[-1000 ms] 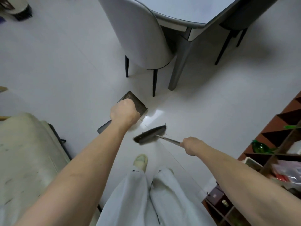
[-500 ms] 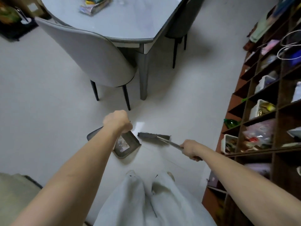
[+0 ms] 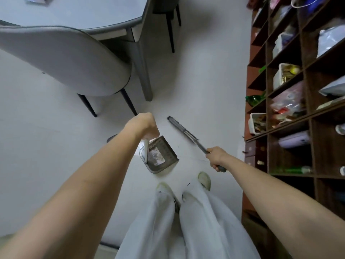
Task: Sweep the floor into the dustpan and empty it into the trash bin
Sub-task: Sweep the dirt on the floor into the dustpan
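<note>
Sweeping step: left hand (image 3: 144, 124) grips the dustpan (image 3: 161, 156) handle, right hand (image 3: 216, 157) grips the broom (image 3: 182, 128). Next: draw bristles toward the pan mouth.

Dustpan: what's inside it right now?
The dustpan holds a pale scrap of litter and some dark debris; the left hand and handle cover its near corner.

Dim, cool, even light; soft shadows pool under my table (image 3: 78, 14) and chair (image 3: 61, 60). Wide-angle bending warps the shelves (image 3: 298, 113); everything looks slightly blurred.
</note>
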Available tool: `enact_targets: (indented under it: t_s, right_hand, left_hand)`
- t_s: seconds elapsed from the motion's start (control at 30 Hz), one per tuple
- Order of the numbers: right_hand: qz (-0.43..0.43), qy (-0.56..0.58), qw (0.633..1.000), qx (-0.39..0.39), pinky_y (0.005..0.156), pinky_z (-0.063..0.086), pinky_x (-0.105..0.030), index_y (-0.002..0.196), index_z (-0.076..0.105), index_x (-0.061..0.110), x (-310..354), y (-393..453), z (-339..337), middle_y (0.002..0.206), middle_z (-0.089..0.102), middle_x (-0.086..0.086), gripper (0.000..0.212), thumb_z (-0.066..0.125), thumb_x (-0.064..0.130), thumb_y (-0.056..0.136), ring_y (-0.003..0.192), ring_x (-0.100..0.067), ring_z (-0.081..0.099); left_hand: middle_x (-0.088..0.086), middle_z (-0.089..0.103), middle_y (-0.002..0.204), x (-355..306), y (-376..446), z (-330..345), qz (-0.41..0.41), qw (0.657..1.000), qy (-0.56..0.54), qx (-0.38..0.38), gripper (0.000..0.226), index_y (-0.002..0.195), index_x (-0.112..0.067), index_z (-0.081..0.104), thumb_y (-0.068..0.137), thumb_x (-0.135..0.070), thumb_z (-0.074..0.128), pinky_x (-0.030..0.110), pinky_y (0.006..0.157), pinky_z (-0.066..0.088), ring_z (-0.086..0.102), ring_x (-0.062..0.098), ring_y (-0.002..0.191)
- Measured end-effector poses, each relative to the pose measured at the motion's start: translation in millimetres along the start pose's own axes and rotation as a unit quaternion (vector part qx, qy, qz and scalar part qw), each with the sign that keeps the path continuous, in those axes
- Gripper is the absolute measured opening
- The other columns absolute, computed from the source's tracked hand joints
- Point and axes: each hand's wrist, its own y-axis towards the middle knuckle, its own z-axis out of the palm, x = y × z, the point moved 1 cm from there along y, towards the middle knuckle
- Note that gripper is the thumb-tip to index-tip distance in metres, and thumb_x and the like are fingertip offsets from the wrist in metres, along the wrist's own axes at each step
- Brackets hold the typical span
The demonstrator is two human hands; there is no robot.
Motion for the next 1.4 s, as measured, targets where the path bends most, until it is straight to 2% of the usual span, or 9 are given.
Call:
enact_targets:
  t_s: [0.23, 0.3, 0.37, 0.47, 0.6, 0.8, 0.97, 1.13, 1.4]
  right_hand:
    - [0.051, 0.177, 0.978, 0.099, 0.038, 0.026, -0.014, 0.104, 0.057, 0.011, 11.1, 3.1, 66.1, 0.057, 0.036, -0.005, 0.027, 0.034, 0.002, 0.094, 0.034, -0.012, 0.03]
    - [0.048, 0.251, 0.958, 0.134, 0.036, 0.018, -0.01, 0.12, 0.049, 0.0, 13.2, -5.5, 58.8, 0.057, 0.026, 0.0, 0.027, 0.034, 0.01, 0.1, 0.033, -0.007, 0.021]
    - [0.024, 0.245, 0.96, 0.131, 0.037, 0.017, -0.012, 0.138, 0.04, 0.003, 13.2, -22.4, 48.4, 0.057, 0.025, 0.001, 0.038, 0.038, 0.015, 0.101, 0.037, -0.007, 0.02]
    - [-0.024, 0.195, 0.976, 0.096, 0.036, 0.023, -0.016, 0.139, 0.044, 0.024, 11.1, -53.0, 40.0, 0.056, 0.032, -0.003, 0.038, 0.04, 0.018, 0.102, 0.04, -0.012, 0.024]
    - [-0.075, 0.125, 0.989, 0.039, 0.037, 0.027, -0.02, 0.142, 0.042, 0.026, 25.7, -63.8, 20.1, 0.058, 0.038, -0.006, 0.042, 0.038, 0.015, 0.102, 0.041, -0.015, 0.029]
    - [-0.015, 0.119, 0.992, 0.033, 0.049, 0.026, -0.024, 0.135, 0.047, 0.016, 40.0, -13.9, 10.3, 0.061, 0.041, -0.008, 0.041, 0.035, 0.009, 0.097, 0.049, -0.016, 0.032]
    - [0.034, 0.159, 0.984, 0.079, 0.042, 0.024, -0.018, 0.128, 0.055, 0.015, 37.6, -7.5, 65.0, 0.058, 0.037, -0.006, 0.042, 0.032, 0.003, 0.096, 0.044, -0.014, 0.029]
    - [0.043, 0.252, 0.952, 0.168, 0.033, 0.018, -0.01, 0.12, 0.048, 0.026, 40.1, -30.5, 63.9, 0.05, 0.026, 0.002, 0.023, 0.04, 0.015, 0.101, 0.03, -0.004, 0.022]
    - [-0.018, 0.242, 0.964, 0.108, 0.034, 0.022, -0.011, 0.143, 0.038, 0.022, 85.1, -66.7, 14.4, 0.058, 0.033, -0.001, 0.044, 0.042, 0.014, 0.1, 0.035, -0.006, 0.026]
  left_hand:
    - [0.008, 0.051, 0.061, -0.1, 18.5, -7.2, 0.003, 1.0, 0.009, 0.002, 0.015, 0.068, -0.005, 0.056, 0.077, -0.005, 0.044, 0.026, 0.053, 0.043, 0.047, 0.024, 0.052]
    - [0.007, 0.049, 0.059, -4.0, 19.1, -8.1, 0.012, 1.0, 0.015, 0.003, 0.015, 0.063, -0.006, 0.052, 0.076, -0.004, 0.045, 0.024, 0.051, 0.042, 0.046, 0.023, 0.05]
    - [0.006, 0.048, 0.058, -7.8, 17.0, -6.5, 0.014, 1.0, 0.018, 0.004, 0.016, 0.06, -0.006, 0.05, 0.076, -0.003, 0.046, 0.024, 0.049, 0.039, 0.046, 0.023, 0.05]
    - [0.007, 0.047, 0.061, -9.1, 13.0, -8.7, 0.016, 1.0, 0.02, -0.008, 0.017, 0.06, -0.007, 0.046, 0.076, -0.003, 0.046, 0.024, 0.05, 0.038, 0.046, 0.021, 0.051]
    - [0.006, 0.046, 0.061, -5.0, 11.3, -13.0, 0.026, 0.999, 0.024, -0.003, 0.018, 0.06, -0.009, 0.045, 0.076, -0.002, 0.045, 0.024, 0.051, 0.038, 0.045, 0.021, 0.052]
    - [0.006, 0.045, 0.057, 12.3, 9.0, -21.2, 0.006, 0.999, 0.038, -0.001, 0.016, 0.058, -0.007, 0.045, 0.072, -0.002, 0.044, 0.021, 0.046, 0.032, 0.042, 0.022, 0.049]
    - [0.006, 0.053, 0.065, 39.5, 17.9, -7.2, -0.009, 0.998, 0.061, -0.004, 0.012, 0.063, -0.008, 0.053, 0.075, -0.009, 0.052, 0.025, 0.047, 0.037, 0.05, 0.022, 0.055]
    - [0.005, 0.062, 0.077, 35.0, 21.2, -10.8, 0.02, 0.999, 0.05, -0.002, 0.015, 0.078, -0.011, 0.065, 0.076, -0.011, 0.051, 0.029, 0.058, 0.045, 0.06, 0.028, 0.073]
    - [0.002, 0.069, 0.11, -1.7, 28.9, -27.8, 0.073, 0.997, 0.011, 0.014, 0.029, 0.104, -0.017, 0.073, 0.087, -0.011, 0.051, 0.039, 0.088, 0.056, 0.064, 0.025, 0.102]
